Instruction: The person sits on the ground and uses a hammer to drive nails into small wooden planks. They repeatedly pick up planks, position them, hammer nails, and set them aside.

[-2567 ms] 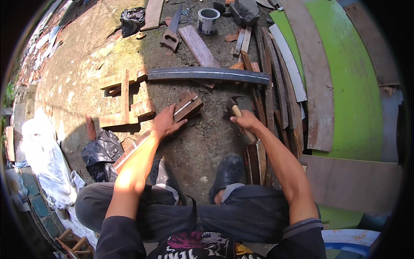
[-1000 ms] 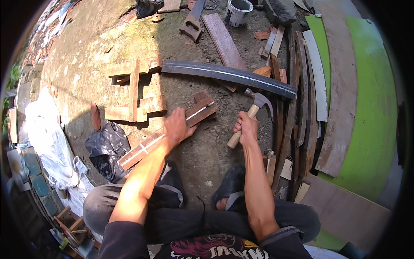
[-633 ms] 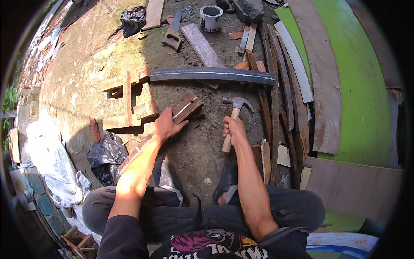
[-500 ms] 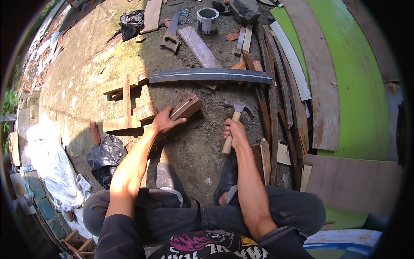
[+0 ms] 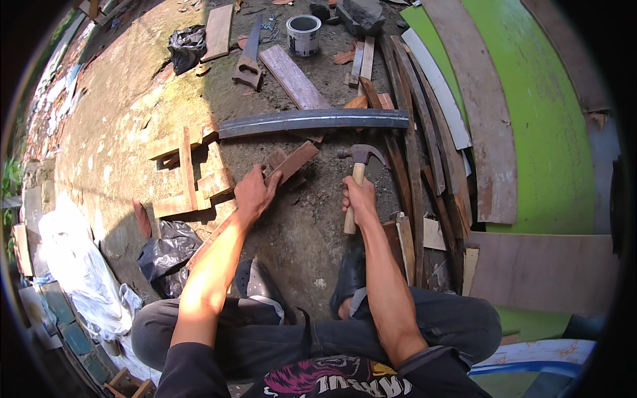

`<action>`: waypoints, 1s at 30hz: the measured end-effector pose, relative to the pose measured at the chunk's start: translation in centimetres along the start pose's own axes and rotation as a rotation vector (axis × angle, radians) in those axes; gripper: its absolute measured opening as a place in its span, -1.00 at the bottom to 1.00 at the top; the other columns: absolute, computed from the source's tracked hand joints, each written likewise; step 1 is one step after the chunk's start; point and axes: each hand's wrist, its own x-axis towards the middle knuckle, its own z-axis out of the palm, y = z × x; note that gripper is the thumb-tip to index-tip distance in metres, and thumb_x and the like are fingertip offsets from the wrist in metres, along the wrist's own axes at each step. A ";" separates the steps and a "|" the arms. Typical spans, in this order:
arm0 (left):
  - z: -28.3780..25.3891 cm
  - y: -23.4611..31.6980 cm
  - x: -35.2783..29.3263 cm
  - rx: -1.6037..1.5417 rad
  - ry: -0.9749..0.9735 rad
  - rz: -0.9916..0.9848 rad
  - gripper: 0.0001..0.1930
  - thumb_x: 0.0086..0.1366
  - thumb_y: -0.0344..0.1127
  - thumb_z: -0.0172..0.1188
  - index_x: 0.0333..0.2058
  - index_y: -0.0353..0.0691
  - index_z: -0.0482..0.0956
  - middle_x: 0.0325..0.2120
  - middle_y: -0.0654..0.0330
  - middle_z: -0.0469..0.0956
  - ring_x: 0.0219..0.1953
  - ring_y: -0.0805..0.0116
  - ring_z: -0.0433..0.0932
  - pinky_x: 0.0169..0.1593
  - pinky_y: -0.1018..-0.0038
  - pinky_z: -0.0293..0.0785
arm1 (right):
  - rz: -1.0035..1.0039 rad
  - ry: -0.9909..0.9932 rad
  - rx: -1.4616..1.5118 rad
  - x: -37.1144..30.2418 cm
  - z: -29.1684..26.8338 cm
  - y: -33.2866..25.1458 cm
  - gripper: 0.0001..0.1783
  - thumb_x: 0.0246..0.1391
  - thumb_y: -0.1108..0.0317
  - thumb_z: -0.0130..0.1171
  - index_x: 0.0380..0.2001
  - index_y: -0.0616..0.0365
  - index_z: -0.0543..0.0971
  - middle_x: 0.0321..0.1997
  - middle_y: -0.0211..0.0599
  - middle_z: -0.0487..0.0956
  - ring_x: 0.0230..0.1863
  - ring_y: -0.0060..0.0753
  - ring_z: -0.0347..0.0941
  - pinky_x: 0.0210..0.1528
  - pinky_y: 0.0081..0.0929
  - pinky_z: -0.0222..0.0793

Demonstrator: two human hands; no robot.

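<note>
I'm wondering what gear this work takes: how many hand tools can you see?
2: a hammer, gripped in the right hand, and a saw, lying beyond the long dark bar. More may be hidden among the boards at right.

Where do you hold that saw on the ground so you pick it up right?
By its brown handle, probably coming from the person's side: the saw lies with the handle nearest the person, its opening has room for fingers, and the blade points away.

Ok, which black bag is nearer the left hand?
The lower bag, down and left of the left hand; the upper bag lies farther off, beside a board.
</note>
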 end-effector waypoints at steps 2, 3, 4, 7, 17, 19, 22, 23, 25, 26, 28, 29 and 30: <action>-0.3 -0.4 -1.0 0.092 -0.011 0.130 -0.34 0.24 0.29 0.18 -0.09 -0.29 0.46 -0.28 -0.09 0.59 -0.18 -0.09 0.60 -0.21 0.10 0.52 | -0.111 -0.002 -0.094 0.7 0.2 -1.3 -0.82 0.11 0.32 0.17 -0.43 0.18 0.42 -0.67 -0.44 0.37 -0.75 -0.54 0.32 -0.74 -0.45 0.28; -0.6 -0.4 -1.2 0.120 -0.032 0.137 -0.35 0.22 0.29 0.20 -0.11 -0.28 0.45 -0.29 -0.08 0.59 -0.19 -0.08 0.61 -0.22 0.10 0.53 | -0.170 -0.007 -0.133 1.2 0.0 -2.0 -0.80 0.11 0.31 0.18 -0.44 0.18 0.43 -0.68 -0.44 0.38 -0.75 -0.54 0.33 -0.74 -0.45 0.29; -0.8 -0.4 -1.2 0.147 -0.054 0.145 -0.35 0.20 0.29 0.23 -0.14 -0.28 0.45 -0.30 -0.07 0.58 -0.19 -0.08 0.61 -0.23 0.10 0.53 | -0.228 -0.011 -0.173 1.9 -0.1 -2.9 -0.79 0.12 0.30 0.18 -0.46 0.19 0.43 -0.69 -0.44 0.39 -0.76 -0.55 0.34 -0.74 -0.45 0.29; -0.5 -1.5 -1.2 0.142 -0.073 0.112 -0.42 0.11 0.16 0.36 -0.24 -0.25 0.39 -0.31 -0.02 0.55 -0.23 -0.08 0.59 -0.27 0.10 0.51 | -0.355 -0.020 -0.112 2.8 0.9 -6.0 -0.76 0.13 0.28 0.20 -0.47 0.20 0.44 -0.71 -0.43 0.41 -0.76 -0.57 0.35 -0.73 -0.46 0.30; 0.8 -1.9 -1.1 0.137 -0.089 0.143 -0.51 0.04 -0.07 0.43 -0.28 -0.22 0.36 -0.39 0.02 0.50 -0.30 -0.04 0.58 -0.34 0.15 0.50 | -0.485 -0.110 -0.756 8.5 0.6 -1.7 -0.65 -0.08 0.26 0.25 -0.25 0.29 0.57 -0.60 -0.19 0.54 -0.69 -0.29 0.48 -0.63 -0.30 0.37; 0.6 -2.5 -1.2 0.121 -0.068 0.141 -0.52 0.03 -0.07 0.43 -0.28 -0.23 0.36 -0.40 0.02 0.50 -0.32 -0.04 0.58 -0.34 0.16 0.50 | -0.128 -0.191 -0.634 6.9 1.3 -5.7 -0.69 -0.07 0.28 0.24 -0.29 0.28 0.56 -0.62 -0.22 0.52 -0.71 -0.32 0.46 -0.65 -0.32 0.35; 0.8 -2.4 -1.2 0.132 -0.073 0.125 -0.52 0.02 -0.10 0.44 -0.28 -0.23 0.37 -0.42 0.02 0.50 -0.33 -0.04 0.58 -0.34 0.16 0.50 | -0.230 -0.115 -0.327 6.3 0.7 -9.6 -0.84 -0.02 0.40 0.21 -0.50 0.17 0.42 -0.70 -0.43 0.38 -0.78 -0.57 0.32 -0.75 -0.47 0.24; 0.7 -2.2 -1.3 0.133 -0.077 0.126 -0.52 0.02 -0.10 0.44 -0.27 -0.23 0.37 -0.43 0.01 0.50 -0.33 -0.04 0.58 -0.33 0.17 0.50 | -0.241 -0.074 -0.191 6.1 0.6 -10.7 -0.84 -0.01 0.43 0.20 -0.52 0.15 0.41 -0.71 -0.48 0.36 -0.79 -0.60 0.29 -0.77 -0.51 0.23; 0.6 -2.0 -1.0 0.139 -0.078 0.131 -0.52 0.02 -0.10 0.44 -0.27 -0.24 0.37 -0.43 0.01 0.51 -0.34 -0.03 0.58 -0.33 0.18 0.50 | -0.304 -0.023 -0.022 6.6 1.1 -11.6 -0.82 0.06 0.50 0.14 -0.53 0.08 0.36 -0.69 -0.52 0.32 -0.79 -0.65 0.19 -0.75 -0.54 0.16; 0.7 -2.1 -0.9 0.140 -0.076 0.134 -0.52 0.02 -0.10 0.44 -0.27 -0.24 0.37 -0.43 0.01 0.51 -0.34 -0.03 0.58 -0.33 0.18 0.50 | -0.323 0.000 -0.018 7.0 1.2 -11.1 -0.78 0.05 0.52 0.14 -0.55 0.04 0.33 -0.69 -0.52 0.30 -0.79 -0.64 0.21 -0.75 -0.54 0.17; 0.9 -2.1 -0.8 0.141 -0.070 0.142 -0.52 0.02 -0.11 0.44 -0.27 -0.24 0.37 -0.43 0.01 0.51 -0.35 -0.02 0.58 -0.33 0.19 0.50 | -0.301 -0.115 -0.420 7.7 1.2 -8.7 -0.87 0.00 0.45 0.17 -0.49 0.18 0.41 -0.68 -0.45 0.36 -0.78 -0.59 0.26 -0.75 -0.50 0.20; 0.8 -2.0 -0.8 0.145 -0.080 0.144 -0.52 0.02 -0.11 0.44 -0.27 -0.24 0.37 -0.42 0.01 0.51 -0.35 -0.02 0.58 -0.33 0.19 0.51 | -0.273 -0.254 -0.727 7.8 1.2 -7.8 -0.85 -0.02 0.42 0.19 -0.45 0.23 0.44 -0.68 -0.42 0.38 -0.78 -0.57 0.28 -0.75 -0.48 0.21; 0.8 -2.0 -0.7 0.149 -0.090 0.148 -0.52 0.03 -0.11 0.43 -0.26 -0.24 0.37 -0.42 0.01 0.51 -0.34 -0.01 0.58 -0.33 0.19 0.51 | -0.307 -0.236 -0.924 8.2 1.2 -7.2 -0.76 -0.06 0.37 0.22 -0.37 0.31 0.47 -0.67 -0.38 0.41 -0.78 -0.54 0.30 -0.75 -0.44 0.21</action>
